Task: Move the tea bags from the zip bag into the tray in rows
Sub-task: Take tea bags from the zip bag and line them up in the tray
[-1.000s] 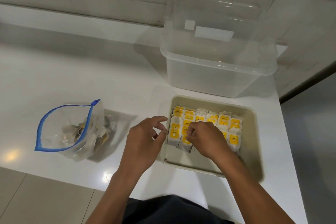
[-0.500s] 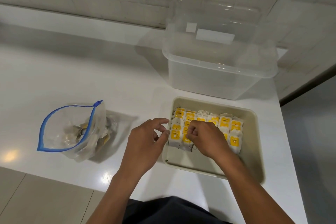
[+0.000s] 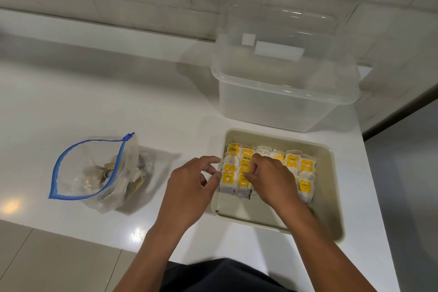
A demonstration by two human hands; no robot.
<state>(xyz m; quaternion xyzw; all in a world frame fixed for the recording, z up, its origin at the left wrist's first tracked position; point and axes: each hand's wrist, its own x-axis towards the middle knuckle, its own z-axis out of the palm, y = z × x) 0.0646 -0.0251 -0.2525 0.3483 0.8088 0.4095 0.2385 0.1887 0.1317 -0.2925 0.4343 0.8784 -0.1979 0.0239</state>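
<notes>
Little has shifted over the past second: both hands stay at the beige tray (image 3: pixel 329 187), the right hand (image 3: pixel 270 179) having crept slightly toward the far rows. Its fingers are curled down among the tea bags (image 3: pixel 305 185); whether they pinch one, the view does not show. The left hand (image 3: pixel 192 186) hovers at the tray's left rim, fingers loosely bent and holding nothing, fingertips just beside the nearest yellow-tagged bag. Tea bags fill the far part of the tray in rows, tags up. On the white counter (image 3: pixel 118 106), well to the left, the zip bag (image 3: pixel 78 173) lies open with more bags inside. Behind the tray stands a clear plastic bin (image 3: pixel 279 102).
</notes>
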